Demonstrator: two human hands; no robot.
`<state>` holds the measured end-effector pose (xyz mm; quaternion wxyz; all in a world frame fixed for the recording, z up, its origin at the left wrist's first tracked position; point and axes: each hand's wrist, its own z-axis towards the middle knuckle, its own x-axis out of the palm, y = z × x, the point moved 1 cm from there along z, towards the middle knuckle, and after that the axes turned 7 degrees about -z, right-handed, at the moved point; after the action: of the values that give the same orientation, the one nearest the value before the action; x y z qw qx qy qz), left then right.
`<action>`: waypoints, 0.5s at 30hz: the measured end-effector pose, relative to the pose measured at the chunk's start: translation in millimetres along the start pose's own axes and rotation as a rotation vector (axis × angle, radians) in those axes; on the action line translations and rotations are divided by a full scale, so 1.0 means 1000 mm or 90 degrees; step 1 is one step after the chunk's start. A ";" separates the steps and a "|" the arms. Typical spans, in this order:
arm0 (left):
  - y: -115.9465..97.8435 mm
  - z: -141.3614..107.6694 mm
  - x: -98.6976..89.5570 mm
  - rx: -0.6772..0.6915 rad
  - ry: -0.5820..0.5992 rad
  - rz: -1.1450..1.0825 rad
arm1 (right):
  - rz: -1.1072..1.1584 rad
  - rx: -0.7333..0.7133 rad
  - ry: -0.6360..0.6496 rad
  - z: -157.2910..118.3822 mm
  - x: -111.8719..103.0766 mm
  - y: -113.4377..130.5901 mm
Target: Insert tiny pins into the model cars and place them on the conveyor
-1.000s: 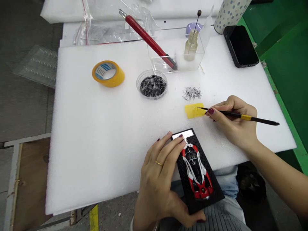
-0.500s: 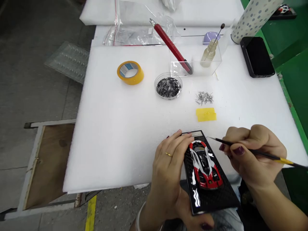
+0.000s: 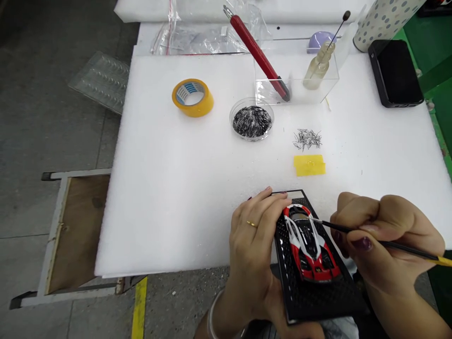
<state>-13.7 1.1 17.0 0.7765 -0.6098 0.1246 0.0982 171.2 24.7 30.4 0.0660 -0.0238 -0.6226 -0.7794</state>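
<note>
Here, seen from a head-worn camera looking down at a work table:

Left hand: the left hand [image 3: 254,240] grips the black textured display base [image 3: 319,301], fingers closed round its left edge and fingertips [image 3: 278,200] reaching over its far end; a thin gold ring sits on 1 finger.

Model car: a small red, white and black model sports car [image 3: 311,244] is mounted on that base, which sits at the near edge of the table, partly over the person's lap.

Right hand: the right hand [image 3: 384,240] pinches a thin black stick tool with a yellow band [image 3: 356,231], fingers closed round the shaft. The fine tip rests at the far end of the car's roof.

Work surface: a white foam sheet [image 3: 176,188] covers the table.

Yellow patch: a small yellow strip [image 3: 310,165] lies flat just beyond the base.

Loose pins: a little heap of thin dark metal pins [image 3: 307,139] lies just beyond the strip.

Dish: a round clear dish full of the same dark pins [image 3: 252,120] stands to the left of the heap.

Tape: a roll of yellow tape [image 3: 192,97] lies flat, well to the left of the dish.

Clear box: a clear plastic box [image 3: 300,87] holds a small glass bottle [image 3: 318,70] and the tip of a red-handled tool [image 3: 256,49] leaning out of it.

Phone: a black phone [image 3: 395,73] lies at the far right.
</note>
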 end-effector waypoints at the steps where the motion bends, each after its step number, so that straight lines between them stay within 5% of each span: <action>1: -0.001 0.000 0.000 0.002 -0.001 0.004 | -0.027 -0.011 0.010 0.000 0.001 0.002; 15: -0.006 0.000 -0.002 -0.021 0.006 0.025 | -0.035 0.081 0.010 0.004 0.010 0.018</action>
<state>-13.3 0.0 23.1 0.7635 -0.6206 0.1388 0.1127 163.4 24.3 50.4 0.0510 0.0032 -0.6706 -0.7401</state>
